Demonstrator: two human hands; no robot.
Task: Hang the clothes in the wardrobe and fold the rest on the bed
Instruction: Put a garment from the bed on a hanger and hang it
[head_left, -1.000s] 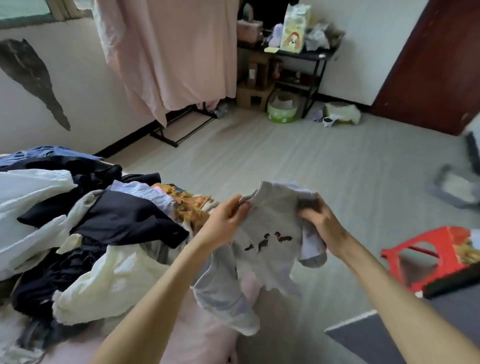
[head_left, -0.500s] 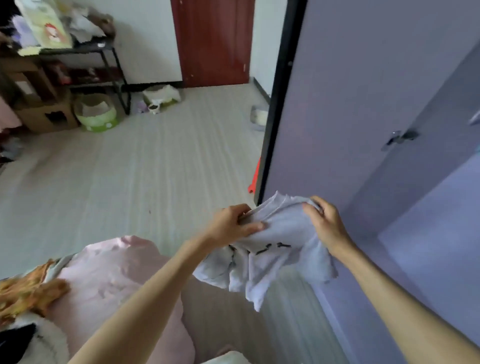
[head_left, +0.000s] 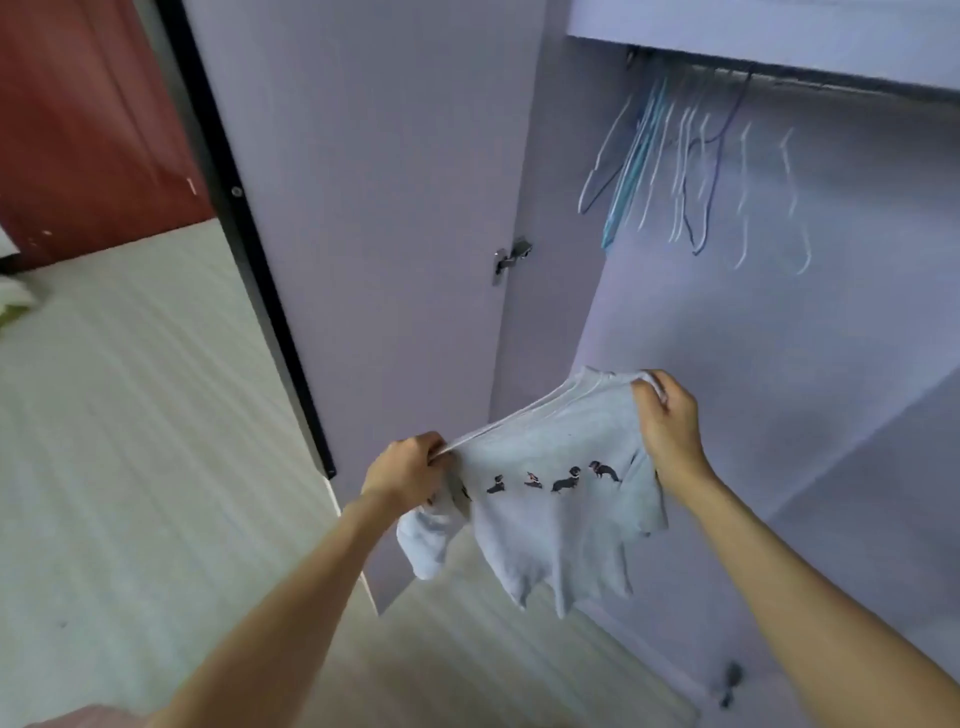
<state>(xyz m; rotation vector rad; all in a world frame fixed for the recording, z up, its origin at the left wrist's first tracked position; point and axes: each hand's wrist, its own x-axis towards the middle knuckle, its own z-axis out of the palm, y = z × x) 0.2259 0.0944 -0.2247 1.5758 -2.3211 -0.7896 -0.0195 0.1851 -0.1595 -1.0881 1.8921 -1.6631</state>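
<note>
A small pale grey T-shirt (head_left: 550, 525) with a row of little dark dog prints across the chest hangs stretched between my hands. My left hand (head_left: 408, 470) grips its left shoulder edge and my right hand (head_left: 667, 421) grips the right shoulder, held higher. I hold it in front of the open lilac wardrobe (head_left: 779, 364). Several empty wire hangers (head_left: 691, 176), white, blue and dark, hang blurred on the rail (head_left: 779, 78) at the top, above and behind my right hand. The bed is out of view except a pink corner (head_left: 88, 717) at the bottom left.
The wardrobe's open door (head_left: 374, 234) stands just left of the shirt, with a metal hinge (head_left: 511, 257) on its inner edge. A dark red room door (head_left: 88, 130) is at the far left. Pale striped floor (head_left: 130, 441) spreads below and to the left.
The view has swung from the clothes pile on the bed round to the open wardrobe. Both hands kept hold of the shirt and now pull its shoulders apart, the right hand raised.
</note>
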